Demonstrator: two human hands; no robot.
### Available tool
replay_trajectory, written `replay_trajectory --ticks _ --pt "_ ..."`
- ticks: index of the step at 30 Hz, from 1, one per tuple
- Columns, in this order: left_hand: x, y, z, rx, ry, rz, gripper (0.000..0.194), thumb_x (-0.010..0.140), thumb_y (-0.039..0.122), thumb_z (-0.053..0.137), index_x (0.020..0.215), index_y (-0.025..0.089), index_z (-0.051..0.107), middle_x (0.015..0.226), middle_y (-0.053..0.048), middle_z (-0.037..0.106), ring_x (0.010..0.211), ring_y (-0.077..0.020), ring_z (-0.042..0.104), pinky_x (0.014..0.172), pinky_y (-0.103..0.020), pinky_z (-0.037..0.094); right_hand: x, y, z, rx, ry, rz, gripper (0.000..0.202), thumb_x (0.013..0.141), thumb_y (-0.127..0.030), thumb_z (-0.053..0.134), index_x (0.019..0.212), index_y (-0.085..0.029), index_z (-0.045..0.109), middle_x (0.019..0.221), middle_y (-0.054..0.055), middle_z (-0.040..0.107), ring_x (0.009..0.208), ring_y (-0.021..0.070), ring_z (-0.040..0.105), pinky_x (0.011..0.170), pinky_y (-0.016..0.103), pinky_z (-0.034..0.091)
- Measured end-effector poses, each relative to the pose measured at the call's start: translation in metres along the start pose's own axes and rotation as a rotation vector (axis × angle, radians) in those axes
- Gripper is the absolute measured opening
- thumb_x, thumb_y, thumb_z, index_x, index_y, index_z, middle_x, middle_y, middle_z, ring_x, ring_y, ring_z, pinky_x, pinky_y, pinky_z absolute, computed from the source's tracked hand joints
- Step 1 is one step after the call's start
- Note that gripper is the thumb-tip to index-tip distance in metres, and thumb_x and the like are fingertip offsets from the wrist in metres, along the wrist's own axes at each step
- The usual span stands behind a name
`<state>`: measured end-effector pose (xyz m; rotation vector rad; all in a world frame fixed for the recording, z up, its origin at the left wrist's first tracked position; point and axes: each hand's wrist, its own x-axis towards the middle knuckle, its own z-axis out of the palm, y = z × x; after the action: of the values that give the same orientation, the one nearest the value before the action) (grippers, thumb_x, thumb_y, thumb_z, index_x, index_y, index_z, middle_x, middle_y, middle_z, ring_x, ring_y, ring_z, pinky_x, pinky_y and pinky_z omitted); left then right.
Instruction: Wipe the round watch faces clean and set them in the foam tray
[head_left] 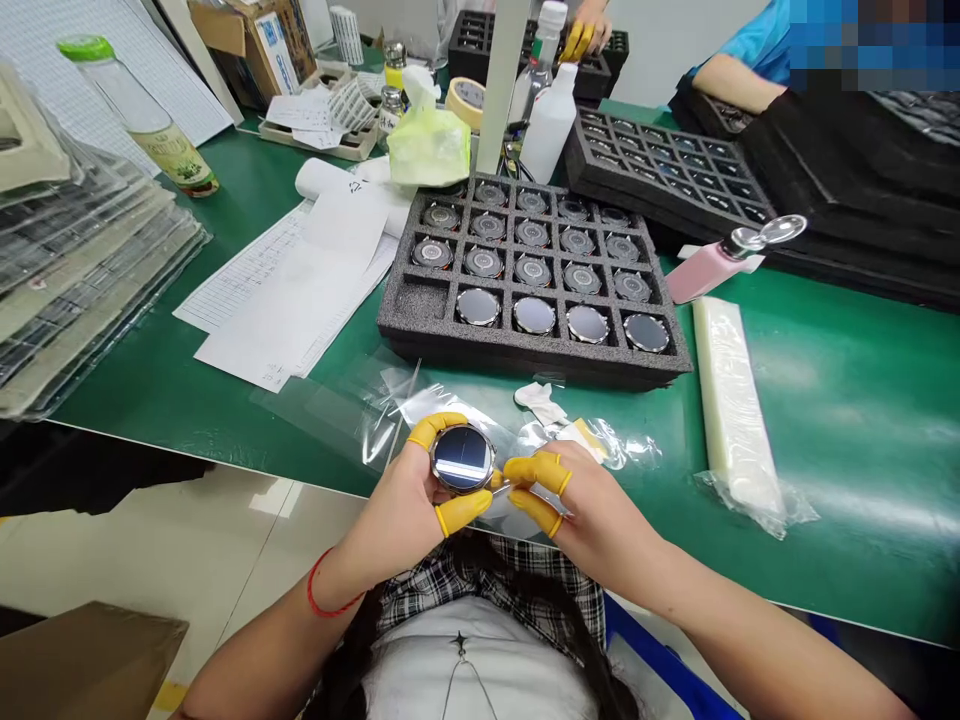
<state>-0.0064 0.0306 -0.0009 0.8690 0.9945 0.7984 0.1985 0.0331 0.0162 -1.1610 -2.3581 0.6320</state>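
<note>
My left hand [401, 508], in yellow finger cots, is closed around a round watch case [463, 458] without a strap. Its dark glossy face is turned up and reflects bright light. My right hand [581, 500], also in yellow finger cots, pinches at the right edge of the case. Something thin and pale shows at those fingertips, too small to make out. Just beyond the hands, a black foam tray [420, 335] holds several similar watch cases in square cells. The front left cell has no watch in it. Crumpled clear film [397, 420] lies under and behind my hands.
White scraps [541, 403] lie before the tray. On the right are a wrapped white block [739, 410] and a pink bottle [705, 272]. Papers [277, 320] and stacked plastic trays [90, 270] are left. A co-worker's arm [739, 82] rests by other foam trays [667, 165].
</note>
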Motion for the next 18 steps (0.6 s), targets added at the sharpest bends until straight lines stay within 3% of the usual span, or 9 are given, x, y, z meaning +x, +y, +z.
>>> replay_trajectory --ticks 7,13,18 --pt "0.010 0.000 0.002 0.012 0.002 0.004 0.056 0.077 0.019 0.076 0.121 0.028 0.043 0.101 0.001 0.070 0.093 -0.0179 0.073 0.083 -0.029 0.059 -0.002 0.008 -0.005 0.008 0.032 -0.018 0.008 0.090 -0.012 0.056 0.094 -0.019 0.060 0.073 0.003 0.065 0.068 0.0191 0.054 0.063 0.030 0.042" --pt "0.015 -0.007 0.005 0.003 0.027 -0.035 0.059 0.075 0.018 0.077 0.122 0.026 0.041 0.106 -0.001 0.068 0.095 -0.0192 0.073 0.090 -0.032 0.057 -0.004 0.019 0.005 -0.013 0.029 -0.075 0.011 0.094 -0.018 0.054 0.087 -0.018 0.062 0.078 0.005 0.067 0.071 0.0190 0.054 0.069 0.035 0.044" --pt "0.019 -0.014 0.000 -0.009 0.092 -0.056 0.059 0.075 0.019 0.076 0.121 0.026 0.039 0.104 0.000 0.066 0.097 -0.0203 0.073 0.090 -0.033 0.056 -0.016 0.015 -0.014 -0.010 0.047 -0.128 0.020 0.087 -0.003 0.055 0.091 -0.020 0.063 0.098 0.006 0.064 0.087 0.0195 0.055 0.089 0.043 0.042"
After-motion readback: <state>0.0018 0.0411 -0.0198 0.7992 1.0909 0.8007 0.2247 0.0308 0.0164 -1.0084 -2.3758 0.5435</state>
